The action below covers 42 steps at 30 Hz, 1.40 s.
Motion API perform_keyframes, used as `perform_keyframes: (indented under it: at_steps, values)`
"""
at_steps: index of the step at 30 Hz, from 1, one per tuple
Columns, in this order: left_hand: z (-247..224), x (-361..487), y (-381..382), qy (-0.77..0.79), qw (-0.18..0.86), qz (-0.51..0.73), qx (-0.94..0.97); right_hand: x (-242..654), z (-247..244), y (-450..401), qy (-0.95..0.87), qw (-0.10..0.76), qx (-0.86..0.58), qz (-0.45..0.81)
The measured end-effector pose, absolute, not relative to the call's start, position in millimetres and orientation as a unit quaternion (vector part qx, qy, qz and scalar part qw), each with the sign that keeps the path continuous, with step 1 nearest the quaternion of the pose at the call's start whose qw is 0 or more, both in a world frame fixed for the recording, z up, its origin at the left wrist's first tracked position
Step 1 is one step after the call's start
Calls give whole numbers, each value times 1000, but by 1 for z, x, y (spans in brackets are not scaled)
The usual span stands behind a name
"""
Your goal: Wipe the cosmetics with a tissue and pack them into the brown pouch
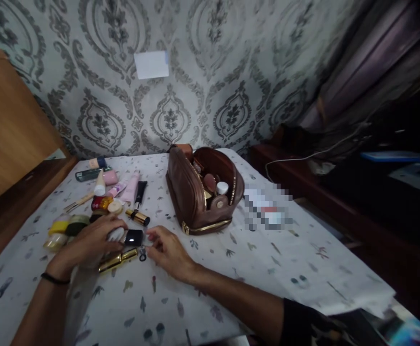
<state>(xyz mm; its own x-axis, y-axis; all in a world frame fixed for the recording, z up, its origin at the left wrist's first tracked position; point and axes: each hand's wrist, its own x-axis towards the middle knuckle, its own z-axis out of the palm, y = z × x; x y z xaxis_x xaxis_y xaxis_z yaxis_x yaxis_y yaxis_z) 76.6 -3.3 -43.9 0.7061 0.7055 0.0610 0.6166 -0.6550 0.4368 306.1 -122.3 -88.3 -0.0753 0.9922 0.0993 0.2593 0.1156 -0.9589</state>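
My left hand point(96, 238) curves its thumb and fingers around the pale end of a small bottle with a black middle point(134, 237), just above the patterned tablecloth. My right hand point(168, 252) has its bent fingertips at the other, clear-looking end; the exact contact is blurred. A gold lipstick tube point(118, 260) lies in front of the bottle, and a black-and-gold tube point(138, 217) lies behind it. Beside my left hand sit several small jars, among them a yellow-lidded one point(59, 226) and a cream-lidded one point(115, 207). My left palm hides part of this group.
A brown cosmetic bag point(184, 192) stands unzipped in the middle, with a white-lidded jar point(222, 188) and other items inside. Several tubes, including a pink one point(131, 186), and a dark bottle point(89, 174) lie at the back left. A pixelated object point(267, 206) lies right of the bag.
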Motion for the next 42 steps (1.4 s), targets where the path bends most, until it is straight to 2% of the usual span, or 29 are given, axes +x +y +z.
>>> perform_keyframes:
  at_steps: [5, 10, 14, 16, 19, 23, 29, 33, 35, 37, 39, 42]
  values:
    - [-40, 77, 1, 377, 261, 121, 880, 307, -91, -122, -556, 483, -512, 442]
    - [-15, 96, -16, 405, 341, 260, 808, 307, -91, -124, -534, 525, -459, 478]
    - [-24, 131, -43, 413, 465, 358, 696, 307, -84, -126, -550, 533, -362, 531]
    - [-33, 150, -56, 424, 461, 369, 686, 306, -83, -127, -531, 556, -329, 548]
    - [-39, 169, -67, 412, 389, 369, 737, 304, -84, -125, -476, 581, -341, 566]
    - [-35, 169, -65, 430, 352, 392, 733, 302, -83, -121, -396, 563, -308, 657]
    - [-31, 162, -56, 502, 448, 476, 566, 304, -77, -122, -384, 529, -297, 696]
    - [-32, 169, -58, 451, 527, 549, 466, 306, -77, -122, -389, 517, -312, 696]
    - [-31, 169, -61, 420, 509, 573, 487, 306, -77, -122, -389, 509, -317, 699]
    - [-30, 166, -65, 421, 440, 561, 561, 307, -77, -122, -390, 505, -320, 700]
    - [-29, 162, -68, 394, 353, 506, 681, 307, -76, -122, -393, 499, -326, 700]
    - [-32, 159, -70, 268, 218, 403, 847, 308, -74, -124, -404, 489, -344, 692]
